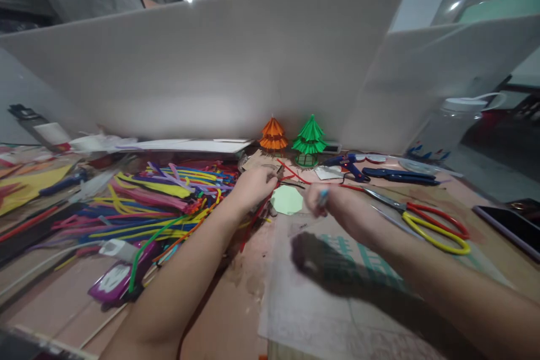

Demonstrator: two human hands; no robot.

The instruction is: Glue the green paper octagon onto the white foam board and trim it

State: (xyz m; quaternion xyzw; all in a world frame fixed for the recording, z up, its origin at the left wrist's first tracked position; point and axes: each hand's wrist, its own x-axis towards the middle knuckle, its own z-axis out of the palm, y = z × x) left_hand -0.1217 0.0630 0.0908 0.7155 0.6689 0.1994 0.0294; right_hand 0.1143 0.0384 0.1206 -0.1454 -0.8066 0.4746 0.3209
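My left hand (254,187) reaches over the left edge of a pale green octagonal piece (287,200), beside a tan scrap (258,161). Its fingers are bent together; what they hold, if anything, I cannot make out. To the right of the octagon, my right hand (318,200) is raised above the sheet with curled fingers and casts a shadow. A small light-blue spot shows at its fingers, too blurred to name. Red thin strips (291,171) lie behind the octagon. Farther back stand an orange tiered paper tree (273,135) and a green one (311,138).
Colourful pipe cleaners (156,197) heap on the left, near a purple box (112,284). On the right lie a blue glue gun (348,165), dark-handled pliers (400,176), red-and-yellow scissors (436,230) and a phone (510,230). A translucent patterned sheet (304,309) covers the front. White panels (211,67) rise behind.
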